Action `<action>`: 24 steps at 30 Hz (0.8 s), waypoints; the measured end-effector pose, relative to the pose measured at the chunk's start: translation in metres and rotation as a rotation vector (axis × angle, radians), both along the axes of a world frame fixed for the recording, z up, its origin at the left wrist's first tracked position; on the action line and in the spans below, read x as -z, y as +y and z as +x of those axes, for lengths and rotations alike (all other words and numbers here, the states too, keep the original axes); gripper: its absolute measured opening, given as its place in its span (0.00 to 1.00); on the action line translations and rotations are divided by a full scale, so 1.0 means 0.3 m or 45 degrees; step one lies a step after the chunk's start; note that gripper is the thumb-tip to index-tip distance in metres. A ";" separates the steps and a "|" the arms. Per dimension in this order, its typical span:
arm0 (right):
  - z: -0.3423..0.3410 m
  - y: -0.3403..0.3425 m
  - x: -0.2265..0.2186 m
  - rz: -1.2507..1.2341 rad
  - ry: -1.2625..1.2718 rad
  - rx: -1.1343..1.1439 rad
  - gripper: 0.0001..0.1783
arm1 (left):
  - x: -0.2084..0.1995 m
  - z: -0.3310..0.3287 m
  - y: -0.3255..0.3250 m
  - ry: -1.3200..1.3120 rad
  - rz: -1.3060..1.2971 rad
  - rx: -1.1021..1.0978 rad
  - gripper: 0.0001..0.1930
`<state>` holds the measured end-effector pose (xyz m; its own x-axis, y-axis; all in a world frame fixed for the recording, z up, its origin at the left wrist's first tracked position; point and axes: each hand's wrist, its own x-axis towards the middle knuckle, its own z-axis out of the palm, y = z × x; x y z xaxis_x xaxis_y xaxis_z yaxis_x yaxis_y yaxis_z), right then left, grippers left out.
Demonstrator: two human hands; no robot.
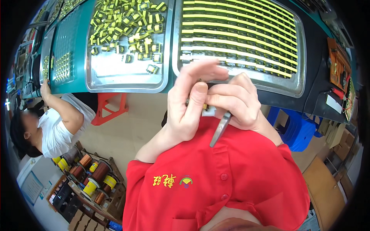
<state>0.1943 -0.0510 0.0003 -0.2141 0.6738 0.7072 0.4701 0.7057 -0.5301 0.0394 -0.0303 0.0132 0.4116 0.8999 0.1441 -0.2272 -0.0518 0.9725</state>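
Note:
In front of my chest, my left hand has its thumb bent against a small, yellow-taped transformer, mostly hidden by the fingers. The upper fingers of that hand stretch out above it and are a little blurred. My right hand meets it from the right, its curled fingertips close against the same piece. Out of its grip a tapered grey metal tool points down toward my red shirt; whether it is tweezers or a blade I cannot tell. Just beyond the hands lies a metal tray with rows of yellow-topped transformers.
Loose transformers lie heaped in another metal tray to the left. A co-worker in white reaches to the bench at far left. Around me are a red stool, a blue stool, wire spools and a wooden box.

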 end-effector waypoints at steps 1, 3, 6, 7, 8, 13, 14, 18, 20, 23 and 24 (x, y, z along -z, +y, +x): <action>0.007 0.000 -0.007 0.020 -0.004 -0.017 0.15 | -0.012 -0.010 -0.003 0.142 0.139 -0.056 0.20; 0.057 -0.037 -0.025 -0.038 -0.035 -0.031 0.17 | -0.006 -0.041 0.025 0.350 0.385 -0.480 0.20; 0.132 -0.029 -0.059 -0.280 0.220 -0.214 0.24 | -0.010 -0.148 0.062 0.252 0.205 -0.528 0.22; 0.123 -0.035 -0.035 -0.344 0.403 -0.214 0.24 | -0.018 -0.144 0.040 0.188 0.192 -0.413 0.22; 0.106 -0.040 -0.040 -0.726 0.616 -0.275 0.24 | -0.027 -0.119 0.026 0.083 0.075 -0.188 0.25; 0.050 -0.043 0.016 -1.489 1.564 -0.516 0.29 | -0.081 -0.066 0.053 0.408 0.382 0.293 0.22; 0.048 -0.049 0.037 -1.488 1.608 -0.624 0.24 | -0.063 -0.059 0.059 0.365 0.424 0.288 0.15; 0.054 -0.033 0.056 -1.815 1.655 -0.739 0.33 | -0.033 -0.051 0.056 0.287 0.406 0.326 0.14; 0.039 -0.035 0.054 -1.788 1.674 -0.738 0.33 | -0.035 -0.043 0.045 0.288 0.391 0.298 0.15; 0.033 -0.031 0.064 -1.770 1.681 -0.741 0.32 | -0.031 -0.033 0.026 0.272 0.360 0.230 0.16; 0.032 -0.029 0.066 -1.758 1.662 -0.751 0.32 | -0.028 -0.032 0.018 0.258 0.337 0.199 0.15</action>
<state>0.2038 -0.0597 -0.0194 -0.4529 0.8550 -0.2528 -0.6803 -0.5146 -0.5219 0.0300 -0.0249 0.0216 0.5852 0.7664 0.2649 -0.0566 -0.2873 0.9562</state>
